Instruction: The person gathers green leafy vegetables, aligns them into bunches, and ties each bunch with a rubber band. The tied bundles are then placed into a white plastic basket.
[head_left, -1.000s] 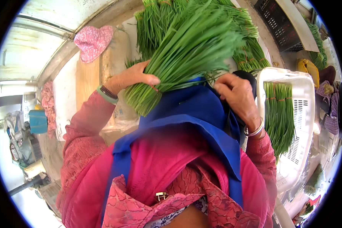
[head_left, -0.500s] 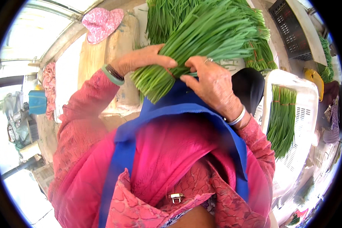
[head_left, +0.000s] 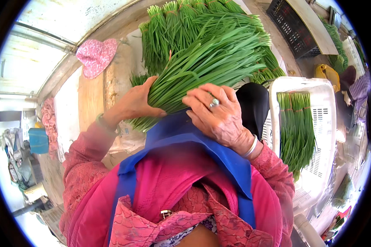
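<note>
We are clasping bundle [head_left: 193, 68] near stem ends [head_left: 142, 124] with left hand [head_left: 137, 101], apparently steadying it; we are holding right hand [head_left: 219, 114] curled beside leaves [head_left: 231, 53], grasp unclear.

The left arm [head_left: 84, 150] and right arm [head_left: 276, 177] angle inward, elbows bent. The left grip [head_left: 138, 101] curves, its thumb spread well apart from the partly hidden fingers; the right grip [head_left: 216, 115] shows its back, knuckles bent, fingers pointing left.

Thick bunch of long green leaves [head_left: 204, 66], held aslant, stems [head_left: 142, 124] lower left, tips [head_left: 255, 67] splayed rightward
</note>
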A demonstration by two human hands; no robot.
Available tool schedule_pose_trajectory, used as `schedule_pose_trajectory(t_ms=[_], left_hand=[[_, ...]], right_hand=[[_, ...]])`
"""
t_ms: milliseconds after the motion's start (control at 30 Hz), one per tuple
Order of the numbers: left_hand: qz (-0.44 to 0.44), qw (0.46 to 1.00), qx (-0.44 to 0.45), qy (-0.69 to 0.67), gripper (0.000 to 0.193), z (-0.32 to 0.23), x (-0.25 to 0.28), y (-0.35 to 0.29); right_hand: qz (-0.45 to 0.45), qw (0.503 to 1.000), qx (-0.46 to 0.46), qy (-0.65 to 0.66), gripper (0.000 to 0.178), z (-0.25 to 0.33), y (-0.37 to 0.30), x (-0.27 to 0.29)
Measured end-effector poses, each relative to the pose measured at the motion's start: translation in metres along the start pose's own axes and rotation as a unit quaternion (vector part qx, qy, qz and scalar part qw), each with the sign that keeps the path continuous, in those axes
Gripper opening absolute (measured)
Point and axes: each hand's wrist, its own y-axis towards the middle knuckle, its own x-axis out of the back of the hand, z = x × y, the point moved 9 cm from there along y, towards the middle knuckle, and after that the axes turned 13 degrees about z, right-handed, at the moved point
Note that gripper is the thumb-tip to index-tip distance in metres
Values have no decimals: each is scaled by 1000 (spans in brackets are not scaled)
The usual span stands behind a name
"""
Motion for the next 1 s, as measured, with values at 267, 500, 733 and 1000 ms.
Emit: schedule_pose_trajectory(t_ms=[267, 500, 733, 1000], left_hand=[[15, 998, -63, -22, 99, 5, -11, 11], [18, 985, -142, -93, 106, -10, 1, 31], [-55, 991, -120, 30, 108, -35, -15, 14], [-103, 980, -66, 159, 107, -34, -29, 8]], right_hand=[[125, 989, -75, -21, 65, -20, -15, -39], [131, 989, -73, 12, 60, -14, -12, -51], [162, 984, -66, 27, 47, -12, -22, -41], [12, 983, -170, 66, 12, -46, 9, 26]])
